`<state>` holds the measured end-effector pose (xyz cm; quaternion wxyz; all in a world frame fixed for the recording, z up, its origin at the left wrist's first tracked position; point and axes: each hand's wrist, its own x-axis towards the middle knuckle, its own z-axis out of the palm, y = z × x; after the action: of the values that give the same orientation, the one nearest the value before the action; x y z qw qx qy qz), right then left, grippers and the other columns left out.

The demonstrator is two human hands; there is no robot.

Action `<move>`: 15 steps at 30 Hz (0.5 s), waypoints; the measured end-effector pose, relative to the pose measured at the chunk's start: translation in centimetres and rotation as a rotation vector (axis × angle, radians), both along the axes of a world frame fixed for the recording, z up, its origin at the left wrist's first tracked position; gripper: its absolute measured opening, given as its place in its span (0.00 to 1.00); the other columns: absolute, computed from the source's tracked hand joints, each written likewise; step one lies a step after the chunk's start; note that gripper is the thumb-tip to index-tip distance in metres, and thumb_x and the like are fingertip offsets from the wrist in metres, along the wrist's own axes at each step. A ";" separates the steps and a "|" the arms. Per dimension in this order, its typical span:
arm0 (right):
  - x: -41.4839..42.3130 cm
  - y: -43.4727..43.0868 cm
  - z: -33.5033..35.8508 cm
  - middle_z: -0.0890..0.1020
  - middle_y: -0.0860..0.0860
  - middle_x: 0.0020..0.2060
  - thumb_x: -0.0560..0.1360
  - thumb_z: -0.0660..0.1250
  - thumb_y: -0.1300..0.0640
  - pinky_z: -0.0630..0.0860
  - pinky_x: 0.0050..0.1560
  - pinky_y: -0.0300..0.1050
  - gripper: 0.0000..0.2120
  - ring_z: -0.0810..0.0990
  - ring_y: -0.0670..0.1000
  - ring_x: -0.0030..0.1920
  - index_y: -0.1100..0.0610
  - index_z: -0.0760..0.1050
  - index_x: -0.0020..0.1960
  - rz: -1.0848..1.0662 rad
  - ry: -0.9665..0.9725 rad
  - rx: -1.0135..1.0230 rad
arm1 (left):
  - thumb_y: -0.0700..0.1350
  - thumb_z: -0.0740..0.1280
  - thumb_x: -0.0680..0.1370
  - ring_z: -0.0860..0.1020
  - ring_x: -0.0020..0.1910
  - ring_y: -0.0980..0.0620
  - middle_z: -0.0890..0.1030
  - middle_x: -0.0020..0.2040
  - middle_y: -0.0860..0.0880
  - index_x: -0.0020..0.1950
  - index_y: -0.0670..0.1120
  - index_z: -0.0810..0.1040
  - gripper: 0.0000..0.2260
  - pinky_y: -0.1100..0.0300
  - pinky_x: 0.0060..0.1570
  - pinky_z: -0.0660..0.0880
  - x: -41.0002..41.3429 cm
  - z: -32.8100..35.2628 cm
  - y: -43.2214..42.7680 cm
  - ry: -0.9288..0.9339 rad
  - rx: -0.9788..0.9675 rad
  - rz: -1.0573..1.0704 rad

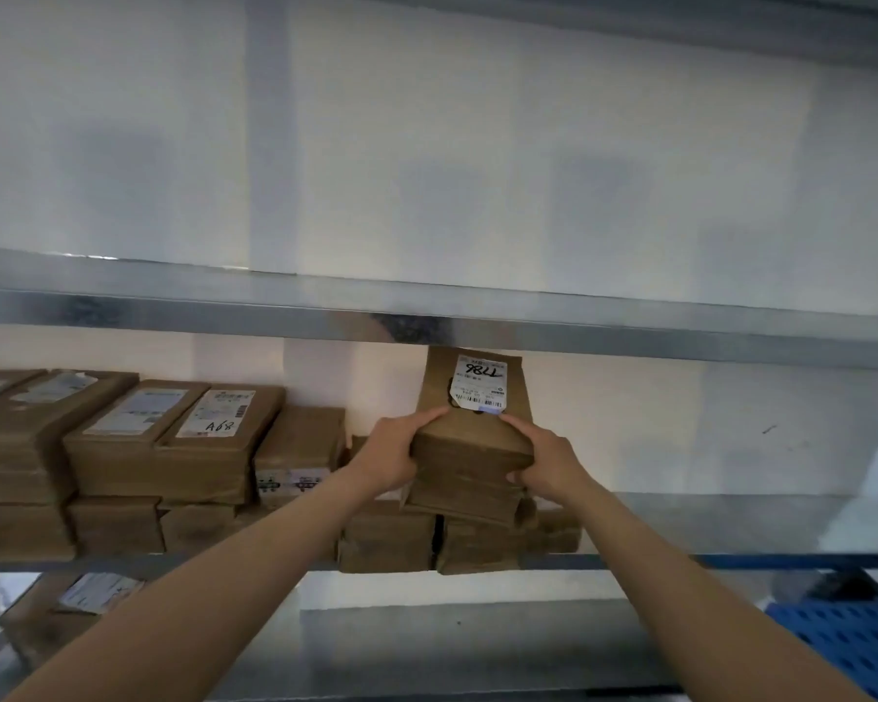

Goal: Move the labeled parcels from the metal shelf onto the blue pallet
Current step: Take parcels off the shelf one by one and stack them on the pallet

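Both hands, left hand [389, 456] and right hand [546, 461], grip a brown cardboard parcel [470, 448] with a white barcode label [479, 382], tilted above stacked parcels [163, 448] on the metal shelf [427, 316].

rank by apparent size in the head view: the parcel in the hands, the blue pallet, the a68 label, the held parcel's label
1. held parcel
2. blue pallet, only a corner in frame
3. A68 label and held parcel's label: about alike, unranked

Brown parcels [472, 448] with white labels [479, 382], grey metal shelf [427, 316], blue perforated pallet [852, 646].
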<state>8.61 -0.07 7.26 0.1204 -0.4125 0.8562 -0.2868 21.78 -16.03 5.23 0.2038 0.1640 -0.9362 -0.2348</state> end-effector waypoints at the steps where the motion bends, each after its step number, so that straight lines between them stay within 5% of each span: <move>1: -0.3 1.2 0.0 0.65 0.54 0.70 0.71 0.68 0.67 0.67 0.67 0.48 0.37 0.67 0.56 0.67 0.48 0.56 0.73 -0.028 0.004 0.008 | 0.33 0.65 0.75 0.70 0.67 0.43 0.70 0.70 0.42 0.74 0.51 0.61 0.30 0.54 0.69 0.65 -0.9 -0.1 0.7 -0.006 -0.003 -0.024; 15: -3.6 20.9 -1.4 0.62 0.56 0.72 0.73 0.66 0.65 0.62 0.71 0.50 0.36 0.63 0.56 0.71 0.49 0.54 0.74 -0.447 -0.016 0.126 | 0.32 0.64 0.74 0.70 0.67 0.45 0.70 0.70 0.42 0.73 0.52 0.62 0.31 0.59 0.66 0.65 -12.2 -2.2 16.7 -0.067 0.111 -0.465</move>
<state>4.98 20.84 5.91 0.0860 -0.2020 0.9415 -0.2556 9.61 0.66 2.99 0.1036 -0.0374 -0.9407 -0.3208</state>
